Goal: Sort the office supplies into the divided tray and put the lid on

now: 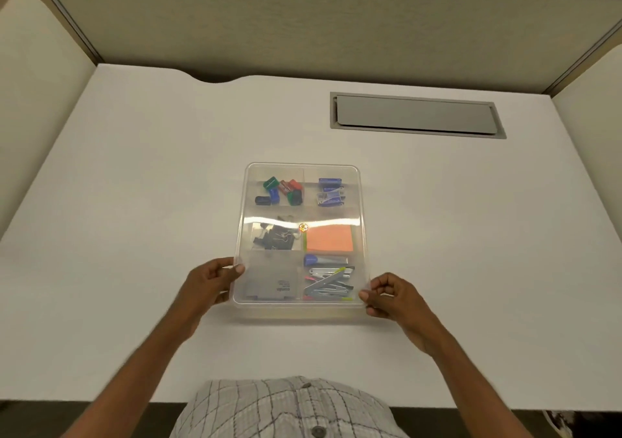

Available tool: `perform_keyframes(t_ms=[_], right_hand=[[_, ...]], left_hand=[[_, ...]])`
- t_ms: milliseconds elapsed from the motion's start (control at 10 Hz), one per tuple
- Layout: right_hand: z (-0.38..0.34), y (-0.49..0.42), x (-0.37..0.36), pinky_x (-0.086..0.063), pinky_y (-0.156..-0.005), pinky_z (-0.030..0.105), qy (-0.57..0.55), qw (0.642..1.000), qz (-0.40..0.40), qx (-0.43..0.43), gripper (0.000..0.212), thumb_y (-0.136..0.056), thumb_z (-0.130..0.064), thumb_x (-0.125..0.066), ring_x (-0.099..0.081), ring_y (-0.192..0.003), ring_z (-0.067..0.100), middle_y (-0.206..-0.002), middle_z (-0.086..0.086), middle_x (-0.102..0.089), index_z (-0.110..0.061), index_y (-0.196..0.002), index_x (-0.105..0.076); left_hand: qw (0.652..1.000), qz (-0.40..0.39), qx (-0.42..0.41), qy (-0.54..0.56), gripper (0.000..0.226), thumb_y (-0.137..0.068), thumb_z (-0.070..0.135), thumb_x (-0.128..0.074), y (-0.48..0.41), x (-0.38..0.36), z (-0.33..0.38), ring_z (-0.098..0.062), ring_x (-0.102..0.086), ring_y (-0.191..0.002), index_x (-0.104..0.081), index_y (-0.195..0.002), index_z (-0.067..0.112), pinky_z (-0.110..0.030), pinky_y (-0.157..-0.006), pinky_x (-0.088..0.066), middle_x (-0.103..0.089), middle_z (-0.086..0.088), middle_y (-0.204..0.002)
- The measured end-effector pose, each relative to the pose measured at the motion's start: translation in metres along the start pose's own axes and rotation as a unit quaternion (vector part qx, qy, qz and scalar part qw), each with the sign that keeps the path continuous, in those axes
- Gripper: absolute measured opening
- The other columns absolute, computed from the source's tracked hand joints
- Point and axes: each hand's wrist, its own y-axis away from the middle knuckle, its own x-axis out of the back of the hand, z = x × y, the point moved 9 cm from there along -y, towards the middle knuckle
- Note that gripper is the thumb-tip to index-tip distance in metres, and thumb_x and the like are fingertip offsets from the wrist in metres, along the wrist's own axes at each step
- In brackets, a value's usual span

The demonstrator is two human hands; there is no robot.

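Observation:
A clear divided tray point(296, 313) sits in the middle of the white desk. A translucent lid point(358, 209) lies over it, and the supplies show through. Coloured sharpeners point(281, 190) fill the far left compartment, blue staple boxes point(330, 191) the far right. Black binder clips point(276, 237) and an orange sticky-note pad point(330, 239) lie in the middle row. A grey box point(271, 286) and staplers with highlighters point(328, 283) are nearest me. My left hand point(215, 281) pinches the lid's near left edge. My right hand point(387, 294) pinches its near right corner.
A grey cable hatch point(417, 114) is set into the desk at the far right. Beige partition walls point(303, 24) close off the back and both sides. My checked shirt point(289, 407) shows at the near desk edge.

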Motion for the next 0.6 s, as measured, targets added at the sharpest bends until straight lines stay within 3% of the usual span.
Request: perform_keyframes(t_ms=[100, 300, 400, 500, 600], right_hand=[[-0.003, 0.005, -0.003, -0.059, -0.073, 0.028, -0.006, 0.999, 0.038, 0.032, 0.037, -0.071, -0.027, -0.091, -0.069, -0.074, 0.021, -0.082, 0.006, -0.065, -0.007, -0.091, -0.068], [-0.013, 0.009, -0.007, -0.059, -0.074, 0.031, -0.013, 0.999, 0.026, 0.041, 0.042, -0.073, -0.022, -0.089, -0.066, -0.073, 0.022, -0.083, 0.008, -0.063, -0.003, -0.101, -0.065], [0.001, 0.009, -0.007, -0.059, -0.072, 0.033, -0.01, 0.999, 0.034, 0.022, 0.046, -0.071, -0.021, -0.091, -0.066, -0.071, 0.023, -0.083, 0.009, -0.062, -0.001, -0.103, -0.064], [-0.006, -0.001, 0.0, -0.057, -0.065, 0.03, 0.019, 0.998, 0.061, 0.012, 0.056, -0.061, -0.027, -0.095, -0.067, -0.064, 0.023, -0.075, 0.011, -0.065, 0.002, -0.097, -0.064], [0.02, -0.009, 0.002, -0.053, -0.063, 0.024, 0.069, 0.995, 0.067, -0.019, 0.061, -0.051, -0.037, -0.096, -0.067, -0.061, 0.017, -0.069, 0.006, -0.068, -0.001, -0.091, -0.066]], left_hand=[[0.992, 0.112, -0.056, -0.022, 0.025, -0.087, 0.04, -0.073, 0.003, 0.002, 0.004, -0.016, -0.066, -0.083, -0.072, -0.11, 0.028, -0.034, -0.072, -0.054, -0.072, 0.001, -0.095], [0.993, 0.102, -0.064, -0.008, 0.024, -0.089, 0.039, -0.072, -0.002, -0.001, 0.008, -0.009, -0.054, -0.064, -0.072, -0.11, 0.028, -0.026, -0.061, -0.049, -0.062, 0.011, -0.074], [0.99, 0.124, -0.064, -0.033, 0.027, -0.091, 0.044, -0.067, -0.002, 0.0, 0.005, -0.012, -0.052, -0.058, -0.07, -0.108, 0.024, -0.026, -0.057, -0.047, -0.062, 0.005, -0.074], [0.981, 0.166, -0.024, -0.092, 0.068, -0.083, 0.077, -0.041, 0.0, 0.003, -0.001, -0.019, -0.058, -0.058, -0.067, -0.081, 0.015, -0.03, -0.058, -0.048, -0.065, -0.003, -0.068], [0.977, 0.191, -0.034, -0.086, 0.087, -0.071, 0.092, -0.029, -0.002, -0.001, -0.008, -0.019, -0.062, -0.064, -0.069, -0.072, 0.014, -0.031, -0.064, -0.047, -0.067, -0.004, -0.068]])
